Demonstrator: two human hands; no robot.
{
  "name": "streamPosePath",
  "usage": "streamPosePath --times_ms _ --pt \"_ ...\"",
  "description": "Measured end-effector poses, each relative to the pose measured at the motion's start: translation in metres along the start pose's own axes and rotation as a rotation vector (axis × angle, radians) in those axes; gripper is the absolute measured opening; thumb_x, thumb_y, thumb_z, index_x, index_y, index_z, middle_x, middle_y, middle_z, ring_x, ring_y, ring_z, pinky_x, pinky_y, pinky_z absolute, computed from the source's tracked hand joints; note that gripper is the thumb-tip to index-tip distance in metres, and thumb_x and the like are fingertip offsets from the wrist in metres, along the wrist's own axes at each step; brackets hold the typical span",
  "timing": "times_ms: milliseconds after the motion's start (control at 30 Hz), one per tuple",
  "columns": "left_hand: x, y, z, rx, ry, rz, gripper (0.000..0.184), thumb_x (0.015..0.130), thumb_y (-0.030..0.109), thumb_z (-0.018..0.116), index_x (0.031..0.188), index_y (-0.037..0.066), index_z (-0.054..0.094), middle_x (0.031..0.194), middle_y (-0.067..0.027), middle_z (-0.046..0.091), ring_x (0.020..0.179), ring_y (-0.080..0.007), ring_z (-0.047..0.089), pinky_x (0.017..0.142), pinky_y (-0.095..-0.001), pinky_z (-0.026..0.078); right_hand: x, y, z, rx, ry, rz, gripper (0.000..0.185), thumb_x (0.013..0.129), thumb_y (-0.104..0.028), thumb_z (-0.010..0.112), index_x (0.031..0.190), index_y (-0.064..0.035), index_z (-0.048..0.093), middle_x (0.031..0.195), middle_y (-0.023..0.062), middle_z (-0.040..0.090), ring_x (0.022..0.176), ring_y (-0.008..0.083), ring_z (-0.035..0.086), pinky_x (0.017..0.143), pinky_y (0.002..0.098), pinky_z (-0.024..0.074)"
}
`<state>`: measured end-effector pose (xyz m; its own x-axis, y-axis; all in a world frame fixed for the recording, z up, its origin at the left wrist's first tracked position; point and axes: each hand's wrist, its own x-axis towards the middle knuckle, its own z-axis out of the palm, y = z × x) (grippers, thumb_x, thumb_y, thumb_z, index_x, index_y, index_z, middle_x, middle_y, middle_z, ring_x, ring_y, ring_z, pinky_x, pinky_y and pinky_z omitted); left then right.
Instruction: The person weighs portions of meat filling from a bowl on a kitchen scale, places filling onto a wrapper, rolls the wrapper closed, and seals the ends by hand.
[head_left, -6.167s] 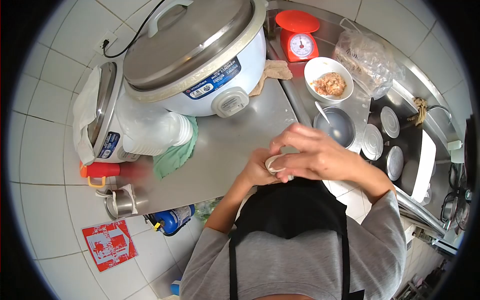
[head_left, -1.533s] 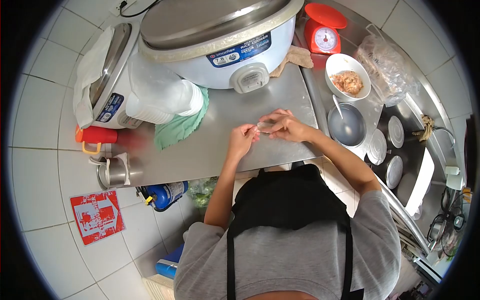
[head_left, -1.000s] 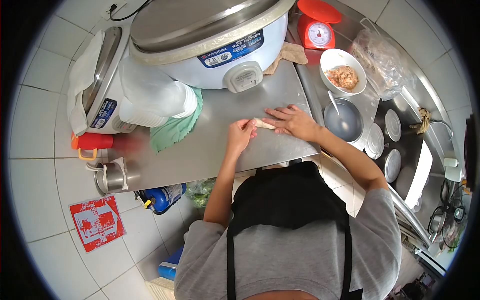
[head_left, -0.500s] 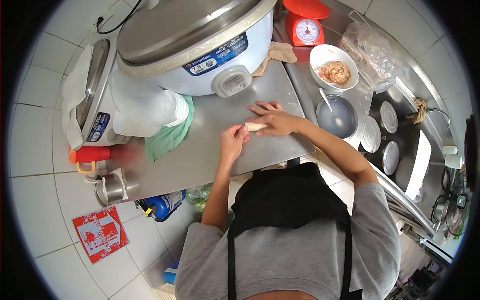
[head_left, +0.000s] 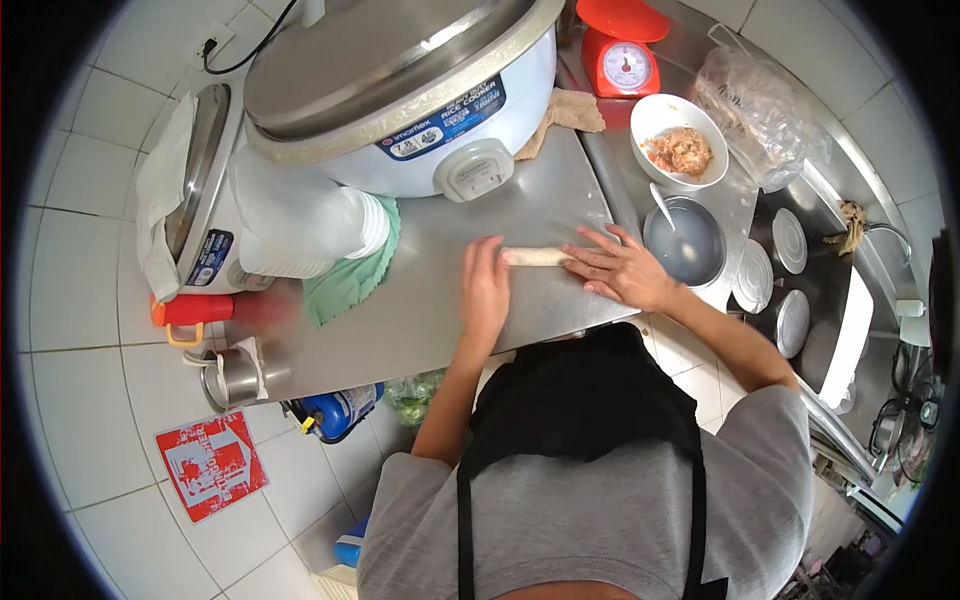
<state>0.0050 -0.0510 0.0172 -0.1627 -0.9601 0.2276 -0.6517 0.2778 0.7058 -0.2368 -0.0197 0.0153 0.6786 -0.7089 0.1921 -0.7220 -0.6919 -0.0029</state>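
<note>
A pale, slim uncooked spring roll [head_left: 536, 257] lies crosswise on the steel table [head_left: 450, 335]. My left hand [head_left: 485, 290] is at its left end, fingers stretched out and fingertips touching the tip. At the other end, my right hand [head_left: 625, 270] lies low with its fingers spread, some of them against the roll. To the right of that hand stands a metal bowl [head_left: 712, 265] of cloudy liquid with a white spoon [head_left: 662, 205] in it. Behind the metal bowl, a white bowl [head_left: 642, 150] holds a chunky orange-pink filling [head_left: 683, 152].
A large rice cooker [head_left: 420, 165] takes up the back of the table. Stacked plastic tubs [head_left: 300, 225] sit on a green cloth [head_left: 350, 285] at left. Rightward are a red scale [head_left: 612, 60], a plastic bag [head_left: 760, 110] and a sink with round lids [head_left: 790, 240].
The right hand has slid right to the roll's far end and spread its fingers. My left hand has gone from a pinch to straightened fingers. More of the roll now shows between them.
</note>
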Motion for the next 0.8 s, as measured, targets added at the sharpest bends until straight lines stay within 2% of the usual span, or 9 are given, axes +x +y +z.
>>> streamPosePath --times_ms 67,100,200,300,400,500,633,700,800 --pt "0.001 0.002 0.014 0.149 -0.094 0.313 0.037 0.091 0.017 0.051 0.124 0.001 0.049 0.127 -0.0163 0.048 0.119 -0.0308 0.045 0.096 -0.0435 0.037 -0.004 -0.018 0.003 -0.008 0.037 0.181 0.059 0.088 -0.044 0.046 0.14 -0.018 0.035 0.148 -0.0006 0.027 0.135 0.0201 0.025 0.108 0.0439 0.0236" --pt "-0.001 0.002 0.023 0.173 -0.212 0.319 0.041 0.094 0.022 0.044 0.13 0.002 0.044 0.135 -0.0148 0.043 0.13 -0.0315 0.032 0.105 -0.0476 0.026 0.01 -0.035 0.014 0.022 0.038 0.269 0.06 0.088 -0.045 0.046 0.14 -0.0176 0.034 0.148 0.0007 0.027 0.135 0.0204 0.026 0.108 0.0442 0.0236" --pt "0.012 -0.009 0.032 0.346 -0.253 0.343 0.045 0.095 0.028 0.04 0.132 0.002 0.042 0.138 -0.0135 0.04 0.132 -0.0333 0.029 0.107 -0.0499 0.02 0.031 -0.047 0.028 0.045 0.068 0.431 0.061 0.09 -0.045 0.043 0.14 -0.0124 0.032 0.148 0.0048 0.027 0.135 0.0221 0.026 0.109 0.045 0.0206" --pt "0.021 -0.027 0.021 0.573 -0.114 0.328 0.048 0.095 0.031 0.04 0.133 0.002 0.041 0.139 -0.014 0.039 0.133 -0.0328 0.027 0.109 -0.0503 0.017 0.0 -0.031 0.019 0.027 0.108 0.586 0.056 0.091 -0.041 0.043 0.136 -0.0081 0.039 0.146 0.0065 0.029 0.135 0.023 0.026 0.11 0.0474 0.0163" --pt "0.019 -0.01 0.018 0.485 -0.08 0.36 0.048 0.094 0.032 0.039 0.133 0.003 0.042 0.14 -0.015 0.038 0.134 -0.0331 0.027 0.109 -0.0509 0.017 -0.023 -0.024 0.004 -0.109 0.116 0.762 0.052 0.091 -0.041 0.044 0.132 -0.0093 0.045 0.145 0.0075 0.033 0.135 0.0238 0.026 0.11 0.0485 0.0173" --pt "0.019 0.012 0.049 0.355 -0.296 0.45 0.047 0.094 0.032 0.039 0.132 0.006 0.043 0.14 -0.0162 0.038 0.132 -0.0354 0.029 0.108 -0.051 0.019 0.008 -0.036 0.017 0.051 0.14 0.665 0.048 0.092 -0.039 0.042 0.131 -0.011 0.046 0.143 0.0089 0.035 0.134 0.0264 0.029 0.106 0.0514 0.0231" --pt "0.06 0.001 0.075 0.497 -0.248 0.364 0.046 0.094 0.033 0.039 0.132 0.008 0.045 0.139 -0.0163 0.039 0.129 -0.0363 0.033 0.106 -0.0509 0.023 0.054 0.018 0.037 -0.012 0.023 0.791 0.048 0.093 -0.037 0.041 0.135 -0.014 0.041 0.14 0.0097 0.039 0.13 0.0291 0.034 0.104 0.0523 0.0262" --pt "0.071 -0.001 0.072 0.521 -0.251 0.374 0.047 0.093 0.035 0.039 0.132 0.009 0.044 0.139 -0.016 0.039 0.128 -0.0359 0.034 0.106 -0.0506 0.024 0.041 0.008 0.031 0.041 0.031 0.649 0.049 0.092 -0.038 0.041 0.136 -0.0147 0.041 0.14 0.0104 0.039 0.13 0.0294 0.034 0.103 0.0528 0.0274" --pt "-0.017 -0.005 0.045 0.426 -0.247 0.435 0.05 0.091 0.035 0.042 0.134 0.01 0.042 0.141 -0.0147 0.035 0.129 -0.0332 0.033 0.106 -0.0509 0.022 0.002 -0.04 0.019 0.129 0.013 0.518 0.052 0.092 -0.041 0.042 0.137 -0.0161 0.039 0.141 0.0107 0.037 0.13 0.0295 0.035 0.103 0.0531 0.0276"
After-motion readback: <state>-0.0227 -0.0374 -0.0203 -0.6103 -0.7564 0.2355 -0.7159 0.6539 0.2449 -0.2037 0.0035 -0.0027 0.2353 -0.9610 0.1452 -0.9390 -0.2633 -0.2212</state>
